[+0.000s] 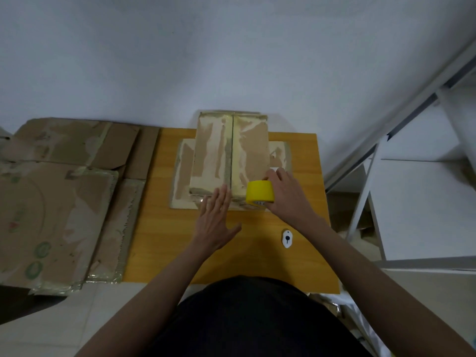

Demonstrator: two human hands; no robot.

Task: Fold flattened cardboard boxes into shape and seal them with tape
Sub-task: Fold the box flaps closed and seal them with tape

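In the centre of the frame a folded-up cardboard box [230, 153] stands on a small orange table [304, 202], its two top flaps meeting along a dark seam that runs from the far edge toward the person, with lower flaps splayed flat on the table to either side. The right hand [286, 194] grips a yellow tape roll [259, 195] at the near right corner of the box, fingers curled over the roll's far side. The left hand [215, 220] lies with fingers straight and together, fingertips pressing the near edge of the box just beside the seam, holding nothing. My reading is that a strip is about to be started at the near end of the seam and drawn along it. The risks from here: the roll sits to the right of the seam, so a strip pulled straight would land off-centre and leave the gap unsealed; the flaps could spring apart if the left hand lifts early; and the worn, peeled surface may hold tape poorly. A small white cutter [287, 239] lies on the table near the right forearm, and flattened cardboard sheets [59, 202] lie stacked at the left of the frame
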